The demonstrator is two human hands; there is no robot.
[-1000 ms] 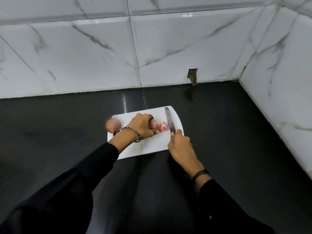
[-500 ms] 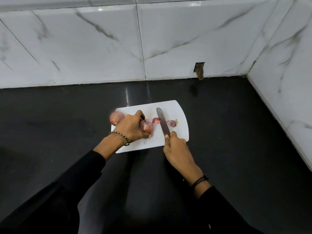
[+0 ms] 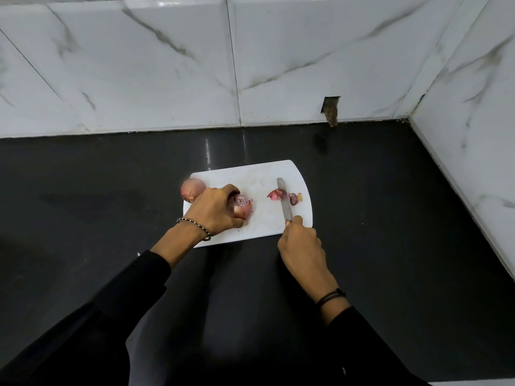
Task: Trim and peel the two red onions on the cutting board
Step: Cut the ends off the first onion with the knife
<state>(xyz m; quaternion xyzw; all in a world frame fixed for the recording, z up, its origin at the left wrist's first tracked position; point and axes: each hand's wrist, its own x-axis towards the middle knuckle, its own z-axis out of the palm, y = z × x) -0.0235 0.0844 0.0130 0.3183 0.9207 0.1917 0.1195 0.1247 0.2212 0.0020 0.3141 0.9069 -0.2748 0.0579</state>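
Your left hand grips the trimmed onion mid-board, its cut end facing the knife clasped in your right hand, while the whole onion sits at the cutting board's left edge, nearest your left.

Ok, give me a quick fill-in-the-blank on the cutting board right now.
1. The right hand grips a ____, blade between two cut-off onion ends.
2. The left hand grips the cut red onion on the ____ cutting board.
3. The whole red onion sits at the board's ____ edge.
Missing: knife; white; left.
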